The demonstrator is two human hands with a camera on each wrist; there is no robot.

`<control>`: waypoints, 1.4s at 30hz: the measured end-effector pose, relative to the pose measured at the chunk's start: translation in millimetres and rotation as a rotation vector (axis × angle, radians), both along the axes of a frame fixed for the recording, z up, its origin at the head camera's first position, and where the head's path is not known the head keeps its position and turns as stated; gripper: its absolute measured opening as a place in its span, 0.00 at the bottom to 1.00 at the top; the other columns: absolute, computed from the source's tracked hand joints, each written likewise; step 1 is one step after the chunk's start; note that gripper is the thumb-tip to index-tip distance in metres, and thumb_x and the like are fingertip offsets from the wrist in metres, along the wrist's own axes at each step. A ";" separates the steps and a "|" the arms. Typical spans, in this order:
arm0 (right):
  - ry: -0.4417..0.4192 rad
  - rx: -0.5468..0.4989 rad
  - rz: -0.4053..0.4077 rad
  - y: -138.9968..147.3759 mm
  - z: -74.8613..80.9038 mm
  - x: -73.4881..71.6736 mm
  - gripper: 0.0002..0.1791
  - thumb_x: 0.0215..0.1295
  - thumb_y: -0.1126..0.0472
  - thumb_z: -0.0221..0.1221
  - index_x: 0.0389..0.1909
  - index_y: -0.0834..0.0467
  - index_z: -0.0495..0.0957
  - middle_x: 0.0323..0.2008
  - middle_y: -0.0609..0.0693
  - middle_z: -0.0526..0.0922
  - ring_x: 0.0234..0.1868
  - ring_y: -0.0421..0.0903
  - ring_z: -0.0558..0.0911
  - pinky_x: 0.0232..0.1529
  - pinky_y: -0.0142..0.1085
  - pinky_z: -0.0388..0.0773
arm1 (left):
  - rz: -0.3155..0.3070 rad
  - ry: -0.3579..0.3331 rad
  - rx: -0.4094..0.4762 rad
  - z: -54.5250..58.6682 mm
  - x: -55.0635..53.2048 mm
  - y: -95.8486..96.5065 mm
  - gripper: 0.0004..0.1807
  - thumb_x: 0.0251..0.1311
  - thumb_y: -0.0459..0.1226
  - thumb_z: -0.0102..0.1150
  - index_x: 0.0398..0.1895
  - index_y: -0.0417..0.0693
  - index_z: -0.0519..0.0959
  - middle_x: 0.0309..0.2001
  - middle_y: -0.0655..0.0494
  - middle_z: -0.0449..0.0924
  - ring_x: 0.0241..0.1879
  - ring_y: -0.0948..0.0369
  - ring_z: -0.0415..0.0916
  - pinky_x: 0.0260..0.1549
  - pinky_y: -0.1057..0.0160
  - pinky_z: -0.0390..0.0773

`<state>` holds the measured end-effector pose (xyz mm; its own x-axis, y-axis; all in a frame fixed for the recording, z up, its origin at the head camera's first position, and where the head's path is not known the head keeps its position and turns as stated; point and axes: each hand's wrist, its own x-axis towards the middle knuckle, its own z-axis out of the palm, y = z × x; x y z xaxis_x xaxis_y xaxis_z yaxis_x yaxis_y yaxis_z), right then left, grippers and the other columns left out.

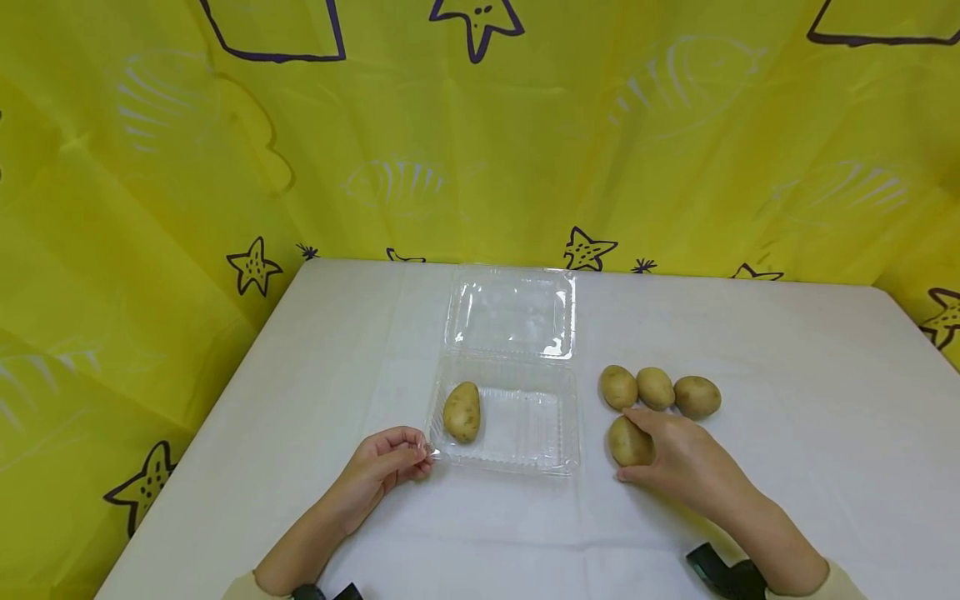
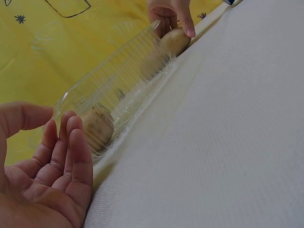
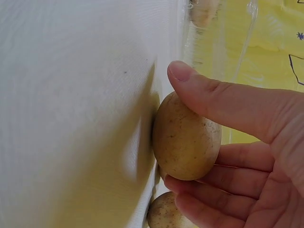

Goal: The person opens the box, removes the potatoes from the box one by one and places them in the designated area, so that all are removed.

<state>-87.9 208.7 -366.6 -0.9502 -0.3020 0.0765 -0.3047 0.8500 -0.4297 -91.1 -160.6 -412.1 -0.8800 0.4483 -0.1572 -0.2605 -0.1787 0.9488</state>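
A clear plastic clamshell container (image 1: pixel 525 421) lies open on the table, its lid (image 1: pixel 513 317) folded back away from me. One potato (image 1: pixel 462 412) sits at the left side of its base. My left hand (image 1: pixel 386 462) pinches the near left corner of the container between thumb and fingers; the ribbed wall (image 2: pixel 128 71) shows close up in the left wrist view. To the right of the container, my right hand (image 1: pixel 686 450) grips another potato (image 3: pixel 185 137), thumb on one side and fingers on the other. That potato is close to the white tabletop.
Just beyond the right hand, three potatoes stand in a row: a left one (image 1: pixel 618 387), a middle one (image 1: pixel 656 388) and a right one (image 1: pixel 697 397). A white cloth (image 1: pixel 337 350) covers the table. Behind it hangs a yellow patterned curtain (image 1: pixel 525 150).
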 end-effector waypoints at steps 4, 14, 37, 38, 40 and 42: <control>0.003 0.019 0.006 -1.1 0.5 -0.7 0.36 0.32 0.53 0.76 0.46 0.64 0.76 0.39 0.53 0.81 0.39 0.50 0.78 0.40 0.48 0.74 | 0.004 -0.002 -0.003 0.3 -0.2 -0.1 0.03 0.61 0.32 0.51 0.35 0.40 0.72 0.34 0.52 0.77 0.36 0.62 0.76 0.40 0.66 0.76; 0.084 0.019 0.021 -3.3 12.9 1.7 0.29 0.33 0.55 0.75 0.40 0.59 0.75 0.31 0.44 0.77 0.31 0.40 0.74 0.33 0.40 0.74 | 0.002 0.000 0.003 -0.4 0.4 -0.2 0.02 0.61 0.32 0.51 0.35 0.41 0.73 0.33 0.53 0.77 0.36 0.62 0.76 0.39 0.66 0.76; 0.109 -0.174 0.197 -64.5 19.5 -18.2 0.38 0.43 0.57 0.72 0.55 0.69 0.70 0.52 0.59 0.76 0.53 0.54 0.74 0.51 0.46 0.72 | -0.006 0.021 0.010 2.0 1.4 -0.6 0.02 0.62 0.31 0.50 0.34 0.41 0.73 0.33 0.53 0.77 0.36 0.63 0.76 0.39 0.67 0.76; 0.104 -0.174 0.202 -67.1 18.3 -19.0 0.37 0.44 0.57 0.72 0.55 0.68 0.70 0.52 0.59 0.76 0.53 0.54 0.74 0.51 0.46 0.71 | -0.006 0.021 0.009 1.9 1.3 -0.6 0.02 0.62 0.31 0.51 0.34 0.41 0.73 0.33 0.53 0.77 0.36 0.63 0.76 0.39 0.67 0.76; 0.096 -0.171 0.205 -71.9 16.0 -20.5 0.36 0.45 0.57 0.71 0.55 0.67 0.71 0.52 0.59 0.76 0.53 0.54 0.74 0.51 0.46 0.71 | -0.003 0.017 0.007 1.7 1.2 -0.4 0.02 0.61 0.32 0.51 0.34 0.41 0.73 0.33 0.53 0.77 0.36 0.63 0.76 0.39 0.67 0.76; 0.085 -0.172 0.205 -76.7 14.4 -22.2 0.37 0.45 0.56 0.71 0.55 0.67 0.71 0.52 0.58 0.76 0.53 0.54 0.74 0.52 0.46 0.71 | -0.002 0.015 0.005 1.3 1.2 -0.7 0.02 0.62 0.32 0.51 0.34 0.41 0.73 0.33 0.53 0.77 0.36 0.63 0.76 0.39 0.66 0.76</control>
<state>-110.1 132.1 -352.2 -0.8587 -0.4629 0.2200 -0.5038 0.6835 -0.5282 -89.9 -161.2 -410.8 -0.8814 0.4505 -0.1422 -0.2470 -0.1830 0.9516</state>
